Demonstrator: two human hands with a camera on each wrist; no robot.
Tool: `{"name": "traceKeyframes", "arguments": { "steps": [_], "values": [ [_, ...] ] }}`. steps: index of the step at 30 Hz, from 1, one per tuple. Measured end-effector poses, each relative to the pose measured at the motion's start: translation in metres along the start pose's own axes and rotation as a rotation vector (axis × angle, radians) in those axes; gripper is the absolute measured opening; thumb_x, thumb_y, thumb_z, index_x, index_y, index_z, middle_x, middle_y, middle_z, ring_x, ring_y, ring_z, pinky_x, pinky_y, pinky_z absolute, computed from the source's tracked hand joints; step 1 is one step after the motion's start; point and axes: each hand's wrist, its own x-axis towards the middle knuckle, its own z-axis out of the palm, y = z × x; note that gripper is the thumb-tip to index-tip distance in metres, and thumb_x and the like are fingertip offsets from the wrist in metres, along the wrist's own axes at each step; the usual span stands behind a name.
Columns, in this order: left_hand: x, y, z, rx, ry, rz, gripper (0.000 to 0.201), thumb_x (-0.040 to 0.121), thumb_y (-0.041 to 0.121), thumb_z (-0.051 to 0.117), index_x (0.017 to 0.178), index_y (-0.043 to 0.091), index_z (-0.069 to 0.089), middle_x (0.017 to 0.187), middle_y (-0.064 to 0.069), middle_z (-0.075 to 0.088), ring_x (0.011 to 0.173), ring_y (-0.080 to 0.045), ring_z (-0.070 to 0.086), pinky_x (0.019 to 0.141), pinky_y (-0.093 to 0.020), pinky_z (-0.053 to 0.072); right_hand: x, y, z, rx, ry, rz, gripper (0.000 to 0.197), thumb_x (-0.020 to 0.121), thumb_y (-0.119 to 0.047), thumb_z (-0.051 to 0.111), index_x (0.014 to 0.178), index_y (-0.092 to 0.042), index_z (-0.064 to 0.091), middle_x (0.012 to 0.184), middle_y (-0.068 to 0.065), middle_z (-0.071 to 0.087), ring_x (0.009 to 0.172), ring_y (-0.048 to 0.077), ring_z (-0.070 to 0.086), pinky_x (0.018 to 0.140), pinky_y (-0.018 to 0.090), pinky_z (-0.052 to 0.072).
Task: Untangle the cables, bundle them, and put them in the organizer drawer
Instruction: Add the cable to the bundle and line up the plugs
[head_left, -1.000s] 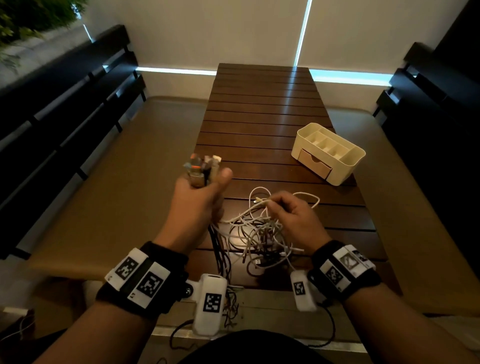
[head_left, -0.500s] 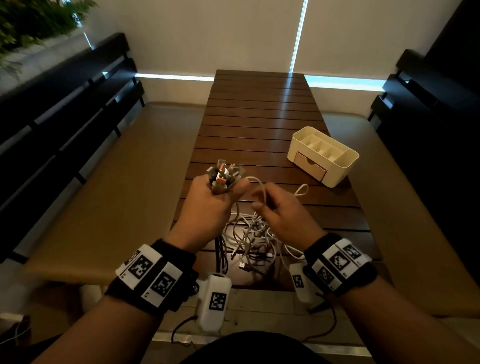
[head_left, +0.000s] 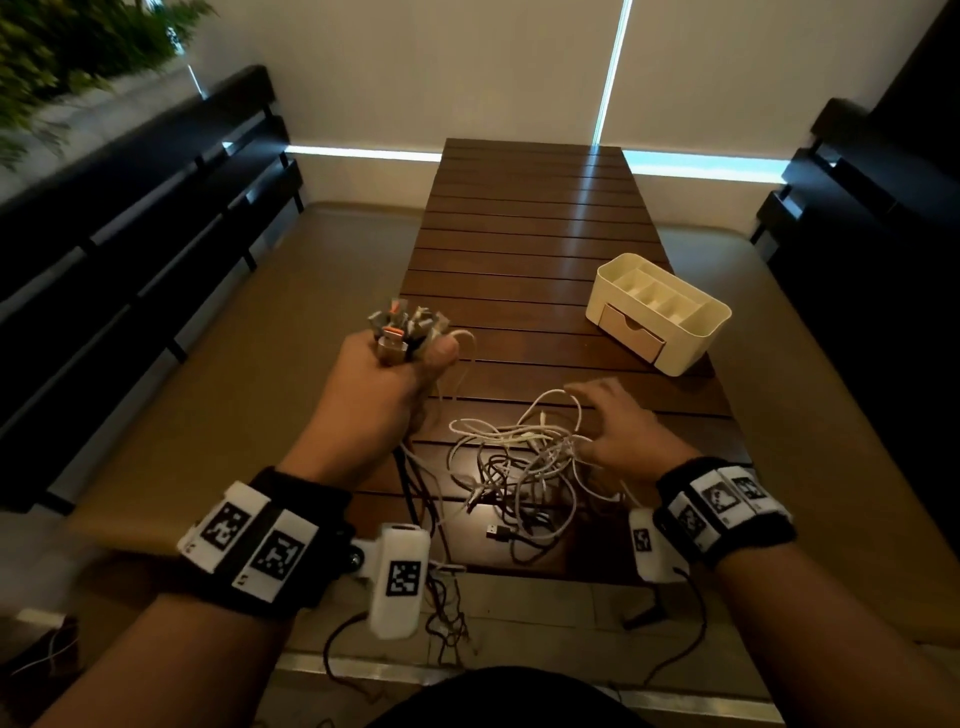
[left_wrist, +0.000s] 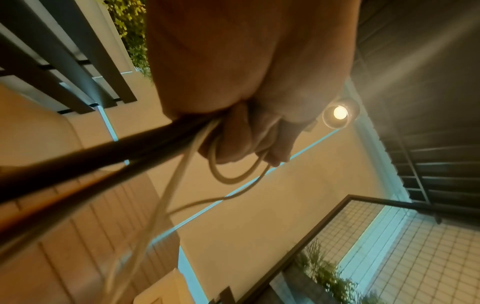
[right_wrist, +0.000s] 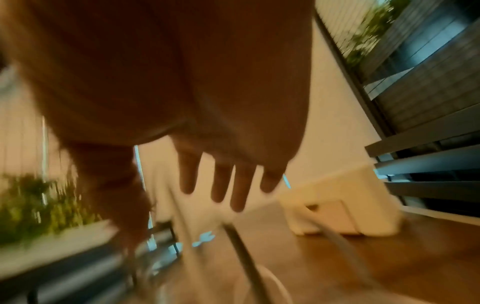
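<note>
We read no brand or legible writing anywhere; the only markings are black-and-white square code tags on the wristbands (head_left: 249, 540) and on the small white camera units below each wrist.

Our left hand (head_left: 384, 384) is raised above the near left part of the worktop (head_left: 519, 249), its grip closed tight around a bunch of cable ends (head_left: 402, 330), the plugs sticking up out of the fist. From the left wrist view, dark and white strands run out under the curled fingers (left_wrist: 233, 139), 1 white strand looping below them. Those strands hang down to the tangle of cables (head_left: 519, 467), a loose heap of white and dark cords lying at the near edge of the worktop, between our 2 hands. A dark plug (head_left: 498, 532) lies at the near side of the heap.

Our right hand (head_left: 618, 426) hovers at the right side of the tangle, its grip wide, fingers spread and straight; the right wrist view shows the fingers (right_wrist: 223, 181) holding nothing, though it is blurred.

The organizer (head_left: 660, 312), cream with several open compartments on top, stands near the right edge of the worktop, beyond the right hand and well apart from the tangle. Its drawer (head_left: 631, 332) at the front is shut.

Dark slatted benches (head_left: 130, 218) flank both sides, and green foliage (head_left: 67, 47) shows at far left.
</note>
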Motion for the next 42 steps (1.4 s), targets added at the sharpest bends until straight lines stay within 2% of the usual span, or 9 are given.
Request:
{"name": "traceKeyframes", "arguments": {
  "steps": [4, 7, 9, 14, 17, 22, 27, 32, 42],
  "values": [
    [-0.004, -0.006, 0.010, 0.141, -0.063, -0.019, 0.019, 0.098, 0.022, 0.059, 0.079, 0.020, 0.058, 0.056, 0.004, 0.036, 0.044, -0.010, 0.030, 0.044, -0.025, 0.029, -0.023, -0.053, -0.029, 0.299, 0.013, -0.293, 0.073, 0.088, -0.013, 0.067, 0.147, -0.043, 0.035, 0.146, -0.019, 0.031, 0.117, 0.012, 0.055, 0.092, 0.026, 0.052],
    [-0.005, -0.005, 0.015, 0.145, -0.104, 0.010, 0.019, 0.099, 0.022, 0.059, 0.080, 0.017, 0.059, 0.055, 0.007, 0.038, 0.045, -0.010, 0.031, 0.044, -0.025, 0.029, -0.036, -0.090, -0.033, 0.608, 0.110, -0.484, 0.041, 0.094, -0.023, 0.060, 0.134, -0.033, 0.053, 0.129, -0.015, 0.056, 0.119, 0.002, 0.055, 0.099, 0.028, 0.049],
    [-0.005, -0.003, 0.015, 0.111, -0.125, 0.051, 0.021, 0.099, 0.021, 0.058, 0.079, 0.022, 0.063, 0.056, 0.005, 0.039, 0.046, -0.012, 0.031, 0.044, -0.026, 0.028, -0.039, -0.104, -0.024, 0.742, 0.092, -0.520, 0.018, 0.100, -0.019, 0.054, 0.116, -0.023, 0.061, 0.103, -0.011, 0.068, 0.099, 0.006, 0.065, 0.088, 0.027, 0.054],
    [-0.008, 0.006, 0.006, -0.203, -0.025, 0.073, 0.020, 0.094, 0.027, 0.063, 0.079, 0.015, 0.058, 0.056, 0.001, 0.038, 0.043, -0.014, 0.029, 0.043, -0.028, 0.025, -0.034, -0.100, 0.001, 0.820, 0.152, -0.480, 0.016, 0.101, -0.020, 0.051, 0.089, -0.017, 0.061, 0.069, 0.000, 0.058, 0.063, 0.019, 0.056, 0.061, 0.027, 0.051],
    [-0.010, 0.008, -0.007, -0.351, 0.104, 0.049, 0.025, 0.084, 0.033, 0.069, 0.088, 0.011, 0.057, 0.064, 0.002, 0.048, 0.047, -0.011, 0.036, 0.043, -0.024, 0.035, -0.027, -0.081, 0.014, 0.792, 0.130, -0.358, 0.021, 0.101, -0.026, 0.051, 0.086, -0.017, 0.062, 0.067, 0.000, 0.055, 0.061, 0.018, 0.052, 0.061, 0.027, 0.048],
    [-0.017, -0.010, -0.027, -0.065, 0.036, -0.016, 0.017, 0.089, 0.027, 0.064, 0.075, 0.018, 0.061, 0.059, -0.005, 0.029, 0.048, -0.016, 0.023, 0.047, -0.035, 0.018, -0.020, -0.067, 0.000, 0.613, 0.258, -0.278, 0.015, 0.099, -0.023, 0.056, 0.087, -0.023, 0.064, 0.088, 0.009, 0.059, 0.078, 0.018, 0.053, 0.073, 0.037, 0.048],
    [-0.026, -0.032, -0.031, 0.339, -0.098, -0.292, 0.011, 0.094, 0.021, 0.065, 0.089, 0.011, 0.067, 0.055, 0.000, 0.038, 0.046, -0.013, 0.030, 0.046, -0.027, 0.025, -0.021, -0.072, -0.035, 0.450, 0.503, -0.438, 0.009, 0.095, -0.016, 0.063, 0.087, -0.020, 0.065, 0.086, 0.003, 0.058, 0.076, 0.011, 0.052, 0.070, 0.016, 0.043],
    [-0.021, -0.023, -0.027, 0.402, 0.064, -0.147, 0.020, 0.095, 0.028, 0.064, 0.093, 0.008, 0.069, 0.052, 0.011, 0.042, 0.044, -0.005, 0.034, 0.050, -0.028, 0.031, -0.020, -0.075, -0.021, 0.137, 0.398, -0.644, 0.002, 0.092, -0.011, 0.066, 0.091, -0.012, 0.067, 0.085, -0.014, 0.048, 0.074, 0.002, 0.048, 0.067, 0.014, 0.041],
    [-0.013, -0.009, 0.012, 0.266, -0.092, -0.076, 0.026, 0.100, 0.025, 0.058, 0.084, 0.006, 0.060, 0.048, 0.013, 0.038, 0.042, -0.005, 0.029, 0.043, -0.023, 0.027, -0.025, -0.091, -0.006, 0.194, 0.406, -0.802, 0.007, 0.091, -0.010, 0.068, 0.096, -0.007, 0.072, 0.082, -0.013, 0.046, 0.070, 0.003, 0.047, 0.061, 0.013, 0.039]
  ]
}}
